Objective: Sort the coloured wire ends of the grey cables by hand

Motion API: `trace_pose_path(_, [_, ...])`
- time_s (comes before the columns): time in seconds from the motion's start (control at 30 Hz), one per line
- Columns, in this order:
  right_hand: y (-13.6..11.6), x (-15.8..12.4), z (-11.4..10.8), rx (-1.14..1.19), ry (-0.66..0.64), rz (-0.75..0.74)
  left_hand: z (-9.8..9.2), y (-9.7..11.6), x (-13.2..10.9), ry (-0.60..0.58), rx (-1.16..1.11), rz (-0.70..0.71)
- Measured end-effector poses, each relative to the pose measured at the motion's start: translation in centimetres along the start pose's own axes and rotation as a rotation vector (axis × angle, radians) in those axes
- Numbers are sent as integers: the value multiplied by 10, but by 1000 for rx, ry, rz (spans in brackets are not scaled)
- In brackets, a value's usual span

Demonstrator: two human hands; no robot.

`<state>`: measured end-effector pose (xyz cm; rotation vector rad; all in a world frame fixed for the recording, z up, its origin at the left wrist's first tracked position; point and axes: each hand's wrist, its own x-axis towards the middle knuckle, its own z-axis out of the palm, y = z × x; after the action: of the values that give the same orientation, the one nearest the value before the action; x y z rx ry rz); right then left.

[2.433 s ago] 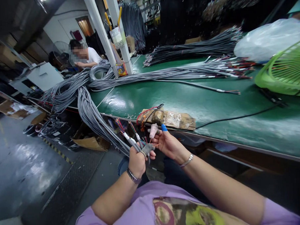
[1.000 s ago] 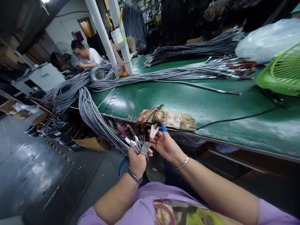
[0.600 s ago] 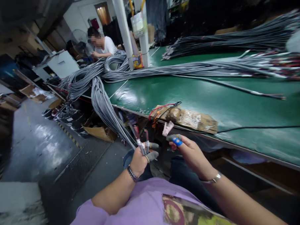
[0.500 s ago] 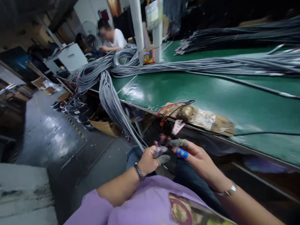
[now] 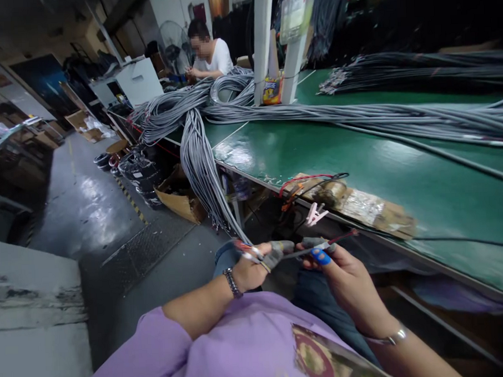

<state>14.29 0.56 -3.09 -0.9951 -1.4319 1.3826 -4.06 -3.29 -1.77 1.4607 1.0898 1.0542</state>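
Over my lap, my left hand [image 5: 255, 266] is closed around a grey cable [image 5: 296, 255], its finger and thumb in grey covers. Stripped wire ends, reddish and white and blurred, stick out beyond that hand's left side. My right hand [image 5: 342, 273], with a blue cover on the thumb, pinches the same cable near its other visible end. Thin dark red wires [image 5: 342, 237] poke out past the right fingertips. A thick bundle of grey cables [image 5: 198, 157] hangs off the bench edge, and its lower end reaches down to my left hand.
On the green bench [image 5: 266, 149] lie long grey cables [image 5: 315, 112] and darker bundles [image 5: 417, 70]. A taped cardboard strip [image 5: 364, 204] with a pink clip [image 5: 316, 214] sits at the near edge. A co-worker [image 5: 216, 56] sits beyond; a cardboard box [image 5: 179, 197] stands below.
My hands have moved slightly apart, and a length of grey cable now shows between them. Red wires now show at the right fingertips. The camera view has shifted slightly.
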Motion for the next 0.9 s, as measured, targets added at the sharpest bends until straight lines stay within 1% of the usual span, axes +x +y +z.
trace_pose_path(0.03, [1,0,-1,63,27,36,-2,0,-3,58,-79,6])
trace_pose_path(0.1, [2,0,-3,130,67,68,-7,-3,-8,242,-262,-29])
trace_pose_path(0.13, [1,0,-3,128,68,75,-10,-5,-11,335,-320,-71])
trace_pose_path(0.17, [1,-1,-3,109,55,86,-13,-8,-13,420,-337,-105])
trace_pose_path(0.2, [0,-2,-2,87,28,100,-16,-10,-14,462,-332,-126])
trace_pose_path(0.23, [0,-2,0,73,-8,120,-17,-10,-14,469,-320,-143])
trace_pose_path(0.3, [2,-3,8,101,-96,158,-17,-7,-11,432,-275,-135])
trace_pose_path(0.4, [9,-4,21,243,-182,203,-10,5,-2,300,-136,-29])
trace_pose_path(0.5, [17,-5,28,310,-175,242,1,16,6,140,-15,35])
trace_pose_path(0.57, [21,-6,28,310,-149,276,7,18,10,100,16,25])
trace_pose_path(0.63, [23,-6,26,302,-134,301,11,15,12,110,4,-9])
trace_pose_path(0.7, [22,-6,21,286,-151,302,13,10,14,131,-24,-60])
trace_pose_path(0.8, [15,-3,13,228,-147,222,14,5,15,203,-58,-141])
trace_pose_path(0.9, [4,2,6,178,-46,132,13,4,17,258,-104,-236])
